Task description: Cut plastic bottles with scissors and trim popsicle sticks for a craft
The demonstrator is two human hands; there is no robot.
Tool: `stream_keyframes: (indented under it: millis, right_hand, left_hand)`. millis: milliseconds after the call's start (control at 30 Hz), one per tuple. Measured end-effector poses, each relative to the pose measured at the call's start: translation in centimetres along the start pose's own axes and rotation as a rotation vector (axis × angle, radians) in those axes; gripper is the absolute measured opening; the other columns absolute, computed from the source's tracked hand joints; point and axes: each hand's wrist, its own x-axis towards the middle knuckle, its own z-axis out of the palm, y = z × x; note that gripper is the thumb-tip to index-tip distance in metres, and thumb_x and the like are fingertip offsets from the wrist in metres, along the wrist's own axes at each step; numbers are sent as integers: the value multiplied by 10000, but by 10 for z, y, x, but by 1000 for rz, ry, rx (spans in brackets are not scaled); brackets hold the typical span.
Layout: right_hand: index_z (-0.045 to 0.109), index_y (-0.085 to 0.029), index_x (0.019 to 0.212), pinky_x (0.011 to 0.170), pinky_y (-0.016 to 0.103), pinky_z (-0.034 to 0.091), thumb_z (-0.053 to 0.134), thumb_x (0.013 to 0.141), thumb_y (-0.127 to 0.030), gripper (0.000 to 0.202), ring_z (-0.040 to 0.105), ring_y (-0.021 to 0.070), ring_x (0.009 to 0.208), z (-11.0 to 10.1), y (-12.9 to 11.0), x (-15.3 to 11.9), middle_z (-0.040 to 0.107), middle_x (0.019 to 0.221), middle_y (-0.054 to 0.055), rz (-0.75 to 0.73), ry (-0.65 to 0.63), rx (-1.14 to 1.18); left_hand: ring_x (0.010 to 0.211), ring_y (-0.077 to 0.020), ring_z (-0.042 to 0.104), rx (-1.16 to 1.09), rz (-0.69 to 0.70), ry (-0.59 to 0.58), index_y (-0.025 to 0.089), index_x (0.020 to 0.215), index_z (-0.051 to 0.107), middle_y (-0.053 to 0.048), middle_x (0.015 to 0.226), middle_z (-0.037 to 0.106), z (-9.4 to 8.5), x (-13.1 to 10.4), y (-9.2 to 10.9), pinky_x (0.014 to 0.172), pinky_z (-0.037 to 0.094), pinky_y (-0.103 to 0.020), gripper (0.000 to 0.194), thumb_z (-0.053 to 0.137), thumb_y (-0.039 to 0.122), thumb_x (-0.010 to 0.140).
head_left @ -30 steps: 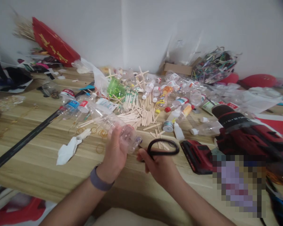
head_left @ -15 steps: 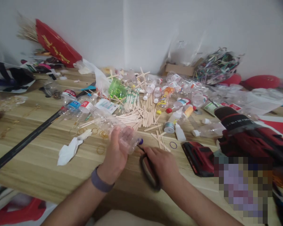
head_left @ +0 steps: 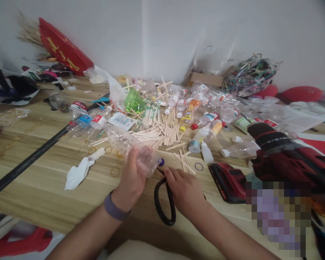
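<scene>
A clear plastic bottle [head_left: 148,161] lies slanted in my left hand [head_left: 131,178], whose fingers are wrapped round its near end. My right hand [head_left: 182,187] is closed on a pair of black-handled scissors [head_left: 165,204] just right of the bottle. One large handle loop hangs below my right fingers, and the blades point up and left to the bottle's end. How far the blades reach into the plastic is hard to make out. A small blue cap [head_left: 161,162] shows beside the blade tips.
Beyond my hands lie wooden sticks [head_left: 148,136], several bottles and a green bottle piece [head_left: 134,101]. A red power drill [head_left: 284,155] and battery [head_left: 227,182] are at right. A black bar [head_left: 29,160] and white tissue [head_left: 78,174] lie left. A person's hand shows at the far left edge.
The scissors' handle loop has swung left and is more widely parted from my right hand. My left hand and the bottle are nearly where they were.
</scene>
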Motion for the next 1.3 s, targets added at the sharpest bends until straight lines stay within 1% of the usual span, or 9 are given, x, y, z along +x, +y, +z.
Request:
stream_keyframes:
  millis: [100, 267, 433, 533, 733, 933, 1033, 1200, 1300]
  right_hand:
    - [693, -159, 839, 533, 256, 477, 499, 939, -442, 357, 642, 179, 604, 1, -2, 1, 727, 774, 125, 13, -26, -12]
    - [679, -121, 918, 390, 243, 460, 145, 1036, -469, 649, 511, 109, 346, 11, -10, 2, 737, 728, 97, 159, -320, 219]
    - [707, -123, 971, 601, 274, 516, 450, 976, -351, 344, 680, 201, 716, 3, -5, -2, 741, 926, 169, -67, -27, -193]
    - [703, -135, 984, 675, 302, 518, 483, 959, -338, 300, 671, 221, 791, 0, -3, -1, 734, 949, 180, -111, 15, -258]
    - [642, -146, 894, 378, 257, 427, 168, 997, -588, 656, 463, 108, 350, 13, -5, 3, 717, 726, 97, 222, -397, 371]
    - [705, -147, 976, 649, 316, 505, 508, 922, -449, 365, 669, 248, 812, 7, -1, -4, 720, 936, 177, 36, -27, -78]
    - [702, -123, 974, 624, 321, 511, 460, 947, -467, 421, 671, 237, 738, 6, -2, -1, 718, 883, 174, 51, -76, -66]
    - [680, -108, 936, 383, 257, 464, 35, 1027, -485, 752, 488, 113, 330, 15, -6, 5, 707, 659, 90, 121, -362, 86]
    - [681, -121, 934, 419, 252, 475, 128, 1032, -490, 672, 575, 132, 417, 14, -5, 2, 730, 738, 114, 66, -269, -16]
  left_hand:
    - [713, -147, 682, -22, -2, 7, 189, 819, 599, -7, 788, 700, -1, 1, 0, 704, 564, -256, 124, 602, 276, 907]
    - [653, -149, 671, -23, -61, 22, 195, 807, 635, -13, 734, 705, -4, 1, 5, 645, 561, -246, 170, 579, 305, 923]
    - [682, -142, 685, -43, -67, 43, 175, 780, 639, -16, 738, 715, 1, -2, 5, 672, 561, -240, 221, 569, 327, 925]
    - [707, -141, 694, -45, -27, 19, 179, 786, 644, -18, 757, 727, 1, -2, 4, 672, 562, -233, 242, 519, 309, 947]
    - [659, -153, 669, -4, -63, 34, 182, 784, 671, -32, 739, 720, -3, -1, 6, 629, 559, -242, 234, 579, 356, 911]
    - [695, -136, 674, 25, 24, -14, 184, 790, 647, -3, 750, 713, -4, -2, 2, 686, 552, -242, 197, 619, 356, 881]
    - [712, -139, 676, 35, 34, -14, 180, 797, 649, -15, 774, 721, -5, -1, 1, 686, 547, -239, 195, 609, 349, 885]
    - [701, -169, 666, 64, -40, 21, 184, 781, 683, -37, 757, 720, -8, 0, 5, 664, 547, -262, 246, 629, 408, 868]
    - [695, -168, 666, 45, -65, 40, 184, 789, 687, -34, 757, 725, -7, -1, 5, 681, 549, -271, 251, 598, 395, 893]
